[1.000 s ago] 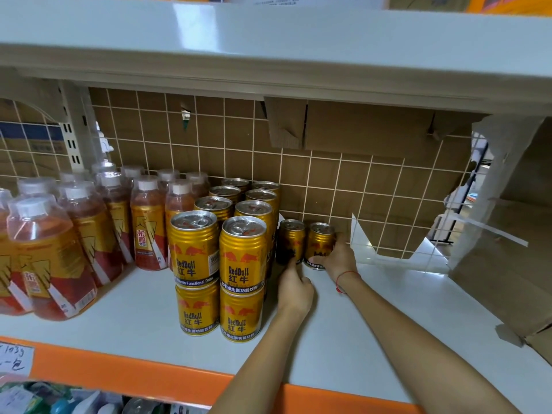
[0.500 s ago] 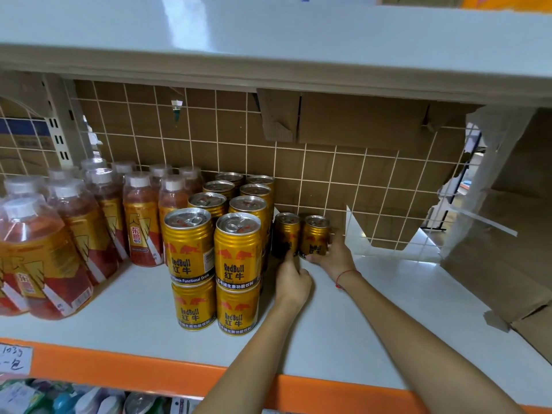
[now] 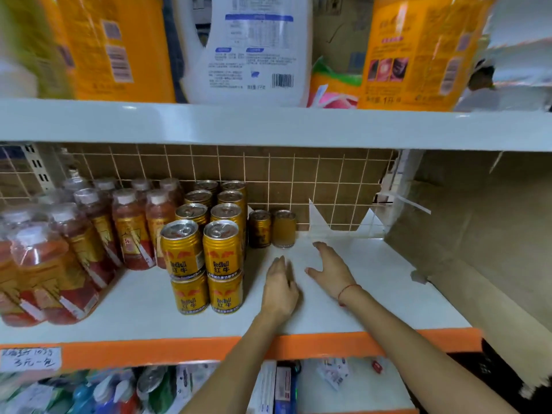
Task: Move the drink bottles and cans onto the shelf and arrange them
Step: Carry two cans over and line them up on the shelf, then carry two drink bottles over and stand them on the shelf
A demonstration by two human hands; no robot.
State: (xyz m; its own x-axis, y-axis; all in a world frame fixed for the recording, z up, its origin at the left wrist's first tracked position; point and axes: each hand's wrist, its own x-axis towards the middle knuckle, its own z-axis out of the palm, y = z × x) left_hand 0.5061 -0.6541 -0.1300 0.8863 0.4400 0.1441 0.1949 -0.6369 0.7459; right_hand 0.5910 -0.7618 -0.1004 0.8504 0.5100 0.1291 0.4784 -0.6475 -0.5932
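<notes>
Both hands are over the white shelf (image 3: 373, 282) and hold nothing. Left hand (image 3: 279, 286) is palm-down with fingers straight and loosely together, pointing toward the back, just right of the stacked gold cans (image 3: 206, 264). Right hand (image 3: 330, 271) is spread flat, thumb out to the left, fingers relaxed, with a red string (image 3: 348, 289) on the wrist. Whether either palm touches the shelf cannot be told. Two single cans stand upright side by side at the back by the brown grid wall (image 3: 328, 180): the left back can (image 3: 260, 228) and the right back can (image 3: 284, 228), touching or nearly so, both apart from the hands. The right one looks blurred. The gold cans left of them sit in two columns running front to back, two high at the front pair. Further left is a block of red drink bottles (image 3: 89, 240) with white caps, some in plastic wrap. A clear plastic divider (image 3: 343, 222) stands right of the back cans. Cardboard (image 3: 478, 234) fills the shelf's right end. The upper shelf (image 3: 268, 127) carries a white jug (image 3: 245, 49) and orange packs (image 3: 418, 49). A handwritten price tag (image 3: 30, 358) sits on the orange shelf edge (image 3: 149, 351).
</notes>
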